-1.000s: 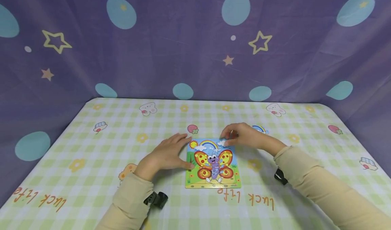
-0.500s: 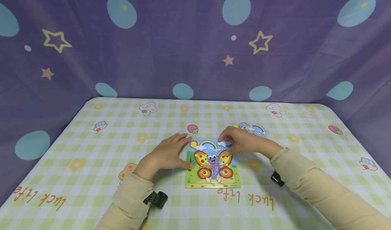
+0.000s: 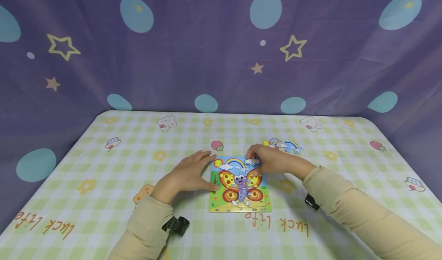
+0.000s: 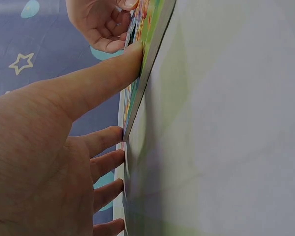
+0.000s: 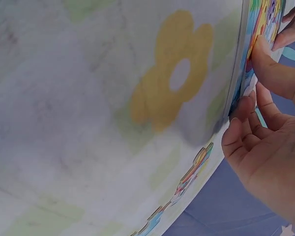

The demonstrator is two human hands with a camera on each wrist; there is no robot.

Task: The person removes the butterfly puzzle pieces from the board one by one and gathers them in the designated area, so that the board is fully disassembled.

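A square butterfly jigsaw puzzle [image 3: 241, 203] lies on the table in front of me. At its left edge my left hand [image 3: 188, 175] rests with fingers spread. The thumb lies on the board's face and the index fingertip is at its far left corner, as the left wrist view shows. My right hand [image 3: 272, 159] is over the upper right corner with bent fingers. Its thumb and index finger pinch a puzzle piece [image 3: 253, 162] with a white cloud on blue, low in the frame. The hand covers part of this corner.
Loose puzzle pieces [image 3: 293, 147] lie on the table beyond the right hand; they show edge-on in the right wrist view [image 5: 194, 167]. The table has a green checked cloth [image 3: 121, 187] with printed pictures. A purple curtain [image 3: 221, 53] stands behind.
My right hand has come slightly nearer and left, its thumb moving from the board's upper right edge to the butterfly's wing. More loose pieces show behind it. The left hand stays put.
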